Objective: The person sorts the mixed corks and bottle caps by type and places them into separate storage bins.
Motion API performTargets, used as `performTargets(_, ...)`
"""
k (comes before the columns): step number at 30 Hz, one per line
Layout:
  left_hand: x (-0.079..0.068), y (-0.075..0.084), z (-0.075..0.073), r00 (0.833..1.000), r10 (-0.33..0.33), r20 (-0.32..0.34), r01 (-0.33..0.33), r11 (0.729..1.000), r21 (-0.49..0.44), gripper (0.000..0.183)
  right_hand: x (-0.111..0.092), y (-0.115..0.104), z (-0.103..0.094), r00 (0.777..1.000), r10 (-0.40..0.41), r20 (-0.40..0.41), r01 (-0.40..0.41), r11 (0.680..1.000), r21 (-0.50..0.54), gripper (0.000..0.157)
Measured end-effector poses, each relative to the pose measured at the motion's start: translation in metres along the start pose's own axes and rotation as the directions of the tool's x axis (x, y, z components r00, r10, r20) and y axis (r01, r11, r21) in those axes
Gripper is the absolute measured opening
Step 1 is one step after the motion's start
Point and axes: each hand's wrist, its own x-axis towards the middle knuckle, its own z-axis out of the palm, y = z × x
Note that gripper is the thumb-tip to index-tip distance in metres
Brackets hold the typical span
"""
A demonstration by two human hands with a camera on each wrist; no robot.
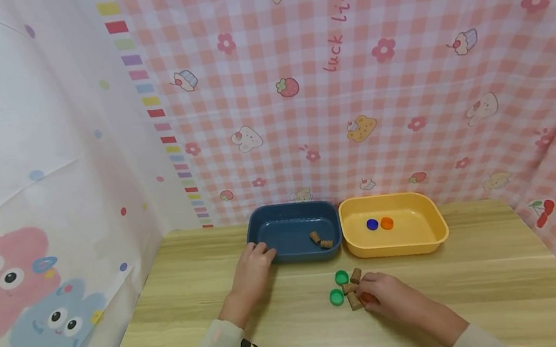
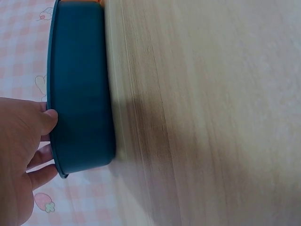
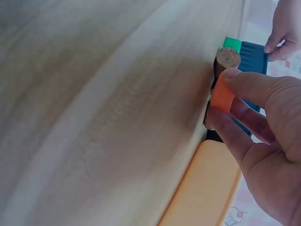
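A: What has the right hand point(image 1: 395, 297) got?

B: An orange cap point(image 3: 222, 94), pinched between thumb and fingers. It's right beside the three loose corks point(image 1: 355, 301) on the table point(image 1: 197, 329); whether it touches the tabletop, I can't tell.

A: And the left hand point(image 1: 250, 278)?

B: Thumb and fingers pinch the rim of the blue tray point(image 1: 283, 224), by its near left corner.

A: Where's everything else?

B: Two green caps point(image 1: 337, 297) lie just left of the corks. Two more corks point(image 1: 326, 244) sit in the blue tray; a blue cap point(image 1: 372, 224) and another orange cap point(image 1: 387, 223) are in the yellow tray point(image 1: 418, 226).

A: What worries you?

B: Crowding, mostly. The right fingers are so near the corks that a sideways brush could set one rolling — they're round-sided.

A: Could the cap slip?

B: Perhaps — it seems held mainly by the fingertips, so a knock against a cork might pop it loose.

A: And the tray?

B: A tug on that rim could shift or tip it, rolling the corks inside.
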Motion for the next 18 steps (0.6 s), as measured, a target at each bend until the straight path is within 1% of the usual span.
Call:
performTargets(4,0.001,0.000,-0.001,1.000,0.003,-0.003,-0.003,1.000,-0.002,0.022,0.000,0.000,-0.006,1.000,0.002,-0.007,-0.002,1.000,-0.019,0.014)
performTargets(7,0.001,0.001,-0.001,1.000,0.003,-0.003,-0.003,1.000,-0.006,0.023,-0.001,0.001,-0.012,0.999,-0.021,-0.026,0.020,0.999,-0.037,0.016)
performTargets(14,0.000,0.001,-0.002,1.000,-0.001,0.006,0.001,1.000,-0.010,0.023,0.001,0.008,-0.030,0.998,-0.042,-0.039,0.040,0.998,-0.040,0.018)
performTargets(18,0.000,0.000,-0.002,1.000,0.003,-0.002,-0.003,1.000,-0.010,0.022,0.003,0.013,-0.040,0.996,-0.055,-0.065,0.052,0.997,-0.053,0.018)
